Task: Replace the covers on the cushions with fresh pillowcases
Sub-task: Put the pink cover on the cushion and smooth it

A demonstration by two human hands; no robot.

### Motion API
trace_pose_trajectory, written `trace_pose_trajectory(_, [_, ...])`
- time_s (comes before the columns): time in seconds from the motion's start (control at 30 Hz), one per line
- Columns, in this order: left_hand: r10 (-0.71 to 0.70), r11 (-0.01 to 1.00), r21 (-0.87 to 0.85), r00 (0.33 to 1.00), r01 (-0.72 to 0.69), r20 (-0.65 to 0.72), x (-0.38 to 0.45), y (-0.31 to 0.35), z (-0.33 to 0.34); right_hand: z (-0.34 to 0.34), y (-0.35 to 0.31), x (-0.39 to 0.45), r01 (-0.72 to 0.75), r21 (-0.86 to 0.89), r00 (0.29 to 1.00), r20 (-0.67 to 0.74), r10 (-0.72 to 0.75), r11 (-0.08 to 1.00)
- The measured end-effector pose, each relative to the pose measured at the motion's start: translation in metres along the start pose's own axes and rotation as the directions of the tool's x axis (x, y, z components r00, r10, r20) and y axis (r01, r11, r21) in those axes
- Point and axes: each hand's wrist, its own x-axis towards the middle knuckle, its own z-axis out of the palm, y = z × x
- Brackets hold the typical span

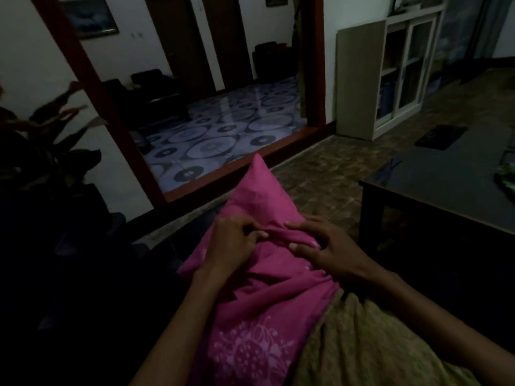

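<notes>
Pink cotton pillowcase with pale floral print lies lengthwise on the person's lap, one corner pointing away toward the red door frame. It looks stuffed, so a cushion is probably inside, though none shows directly.

Left hand: fingers curled, pinching a ridge of pink fabric mid-length of the pillowcase. Right hand: just beside it, on the same ridge, thumb and fingers closing on the fold. Both are clamped on cloth with only a small gap between them.

Olive patterned cloth sits against the pillowcase's right edge, under the right forearm. Can't tell whether it is an old cover, a cushion or clothing.

Step, my read: working the cover along the cushion, or sorting out the bunched opening. Mid-task for this cushion.

Next move calls for pulling the gathered fold toward the body, evenly on both sides, then smoothing it out. Risk: uneven tug leaves the filling skewed.

Dark low table stands right of the pillowcase, well apart.

No readable text, brands or labels; frame is too dim anyway.
</notes>
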Motion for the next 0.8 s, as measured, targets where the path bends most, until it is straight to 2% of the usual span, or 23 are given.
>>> trace_pose_trajectory(0.17, [0.09, 0.996, 0.022, 0.996, -0.09, 0.01, -0.001, 0.009, -0.006, -0.014, -0.01, 0.02, -0.172, 0.113, 0.984, -0.016, 0.175, 0.979])
trace_pose_trajectory(0.23, [0.094, 0.994, 0.057, 0.993, -0.098, 0.064, -0.001, 0.016, -0.01, -0.02, -0.018, 0.045, -0.227, 0.102, 0.968, -0.089, 0.236, 0.969])
trace_pose_trajectory(0.33, [0.08, 0.991, 0.091, 0.98, -0.098, 0.183, 0.0, 0.021, -0.013, -0.021, -0.019, 0.081, -0.25, 0.023, 0.951, -0.181, 0.25, 0.968])
trace_pose_trajectory(0.47, [0.059, 0.994, 0.065, 0.939, -0.086, 0.339, 0.007, 0.016, -0.024, 0.009, -0.009, 0.085, -0.332, -0.057, 0.942, -0.076, 0.327, 0.942])
trace_pose_trajectory(0.53, [0.041, 0.999, -0.005, 0.921, -0.042, 0.387, 0.016, 0.009, -0.035, 0.022, -0.005, 0.072, -0.347, 0.0, 0.935, -0.08, 0.346, 0.938])
trace_pose_trajectory(0.57, [0.037, 0.998, -0.062, 0.941, -0.018, 0.336, 0.022, 0.005, -0.039, 0.026, -0.005, 0.068, -0.352, 0.038, 0.932, -0.08, 0.354, 0.935])
trace_pose_trajectory(0.6, [0.022, 0.994, -0.111, 0.973, 0.004, 0.229, 0.031, 0.0, -0.04, 0.027, -0.005, 0.064, -0.36, 0.057, 0.928, -0.079, 0.363, 0.931])
trace_pose_trajectory(0.67, [-0.071, 0.975, -0.208, 0.997, 0.079, 0.043, 0.055, -0.01, -0.033, 0.028, -0.008, 0.057, -0.381, 0.044, 0.921, -0.07, 0.383, 0.924])
trace_pose_trajectory(0.73, [-0.193, 0.947, -0.254, 0.981, 0.196, 0.035, 0.083, -0.016, -0.025, 0.03, -0.014, 0.045, -0.39, 0.074, 0.916, -0.064, 0.395, 0.918])
trace_pose_trajectory(0.8, [-0.237, 0.942, -0.222, 0.967, 0.253, 0.097, 0.113, -0.023, -0.012, 0.03, -0.017, 0.031, -0.398, 0.126, 0.912, -0.057, 0.407, 0.909])
